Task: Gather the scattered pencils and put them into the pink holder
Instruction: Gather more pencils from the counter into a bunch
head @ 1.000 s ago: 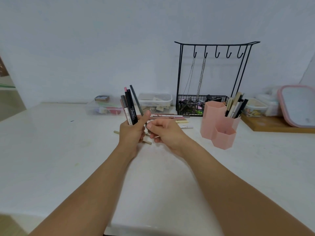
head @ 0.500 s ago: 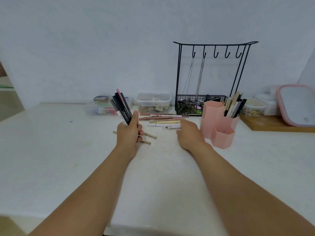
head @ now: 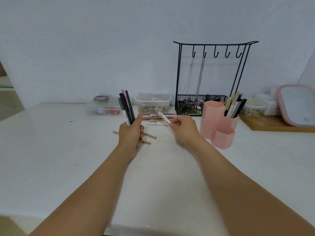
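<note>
My left hand [head: 131, 133] grips about four pencils [head: 126, 107]; my right hand [head: 184, 129] pinches one white pencil [head: 164, 117]. The pink holder [head: 219, 124] has three cups, one holding several pens [head: 234, 105].

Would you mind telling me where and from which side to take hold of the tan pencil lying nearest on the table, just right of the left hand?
Grip the tan pencil at its free right end, coming from above and the right with thumb and forefinger. It lies flat, and the left hand covers its other end.
</note>
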The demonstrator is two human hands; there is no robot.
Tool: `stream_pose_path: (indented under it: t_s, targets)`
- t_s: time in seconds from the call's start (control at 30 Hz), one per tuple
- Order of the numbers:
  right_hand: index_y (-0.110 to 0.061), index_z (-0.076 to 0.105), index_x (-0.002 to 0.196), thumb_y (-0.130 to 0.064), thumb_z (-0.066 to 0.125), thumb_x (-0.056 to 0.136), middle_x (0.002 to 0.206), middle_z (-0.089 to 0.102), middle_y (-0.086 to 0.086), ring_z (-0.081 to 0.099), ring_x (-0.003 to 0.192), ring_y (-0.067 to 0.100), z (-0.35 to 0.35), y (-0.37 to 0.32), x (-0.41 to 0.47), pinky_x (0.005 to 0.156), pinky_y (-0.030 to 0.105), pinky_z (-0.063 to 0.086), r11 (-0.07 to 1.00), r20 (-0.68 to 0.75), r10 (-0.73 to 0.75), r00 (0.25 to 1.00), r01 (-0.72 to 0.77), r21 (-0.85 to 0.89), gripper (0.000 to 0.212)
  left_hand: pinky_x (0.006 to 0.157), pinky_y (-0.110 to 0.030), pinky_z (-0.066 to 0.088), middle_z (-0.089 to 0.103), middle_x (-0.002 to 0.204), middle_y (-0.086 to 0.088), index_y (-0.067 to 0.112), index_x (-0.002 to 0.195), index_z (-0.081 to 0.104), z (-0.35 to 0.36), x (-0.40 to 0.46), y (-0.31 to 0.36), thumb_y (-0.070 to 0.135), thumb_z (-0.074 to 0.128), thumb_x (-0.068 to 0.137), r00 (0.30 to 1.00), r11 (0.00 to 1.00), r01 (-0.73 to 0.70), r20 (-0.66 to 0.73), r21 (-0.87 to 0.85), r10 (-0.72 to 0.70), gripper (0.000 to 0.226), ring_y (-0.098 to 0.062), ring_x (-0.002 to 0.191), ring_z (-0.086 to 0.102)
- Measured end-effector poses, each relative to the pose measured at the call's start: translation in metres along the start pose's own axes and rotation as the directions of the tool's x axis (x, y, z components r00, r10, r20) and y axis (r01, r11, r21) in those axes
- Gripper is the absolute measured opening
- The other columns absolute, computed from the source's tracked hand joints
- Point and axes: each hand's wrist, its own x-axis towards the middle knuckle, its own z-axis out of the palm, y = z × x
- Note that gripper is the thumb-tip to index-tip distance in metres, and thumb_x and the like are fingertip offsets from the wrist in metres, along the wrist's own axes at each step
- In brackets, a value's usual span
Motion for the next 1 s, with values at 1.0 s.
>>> stream_pose_path:
  t_s: [1.0]
  targets:
    - [-0.016, 0.061, 0.126, -0.013, 0.063, 0.091, 0.129, 0.061, 0.003, 0.056, 0.119, 0.022, 0.001, 0.025, 0.003, 0.098, 0.028, 0.041, 0.947, -0.049, -0.183, 0.982, 0.162, -0.277, 0.035, 0.038, -0.024, 0.039, 0.059, 0.062, -0.004, 0.010, 0.083, 0.057, 0.000, 0.004, -0.004, 0.024, 0.063, 0.099, 0.999, 0.999, -0.030, 0.038, -0.043, 0.032, 0.022, -0.013, 0.045, 0.055]
